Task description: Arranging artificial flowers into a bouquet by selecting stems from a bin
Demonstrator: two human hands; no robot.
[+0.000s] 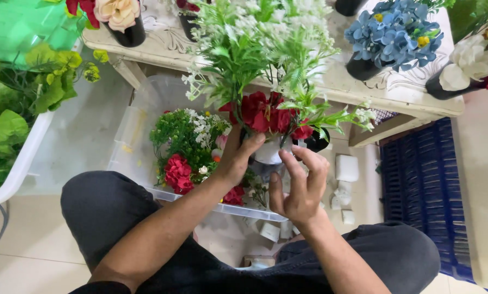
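Crowding my view are the green and white sprigs (pixel 255 49) of the arrangement, with a clear plastic bin (pixel 140 120) of loose red flowers (pixel 177 172) beneath, a pale carved table (pixel 385 90) beyond carrying a blue bouquet (pixel 394 34), and a blue crate (pixel 423 185) to the right. My left hand (pixel 237 160) is curled tight around the small white pot (pixel 269 152), thumb on its rim. My right hand (pixel 301 188) has its fingers spread loosely apart, their tips touching the pot just under the red blooms (pixel 268 115), so the pot sits between both hands.
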